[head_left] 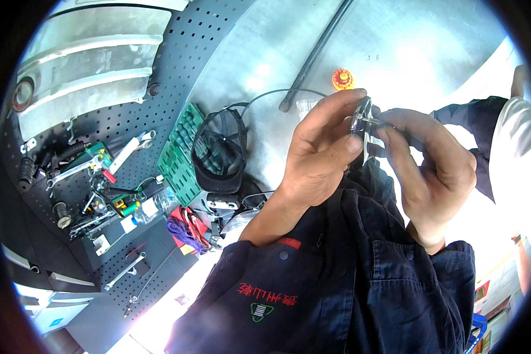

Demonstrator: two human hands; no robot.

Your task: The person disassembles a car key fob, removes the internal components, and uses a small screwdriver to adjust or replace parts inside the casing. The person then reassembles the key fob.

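Between the thumb and fingers of my left hand is a small shiny piece, partly see-through with dark edges; its kind is not clear. My right hand is closed in a pinch just to the right of it. A thin silvery piece runs from those fingertips to the shiny piece and appears to touch it. Both hands are raised in front of my dark jacket, above the metal worktop. Glare and my fingers hide part of what I hold.
A black mesh cap lies against a green tool case. Beyond my hands are an orange round object and a dark metal bar. Wrenches and a clear bottle are at left. Another person's dark sleeve is at right.
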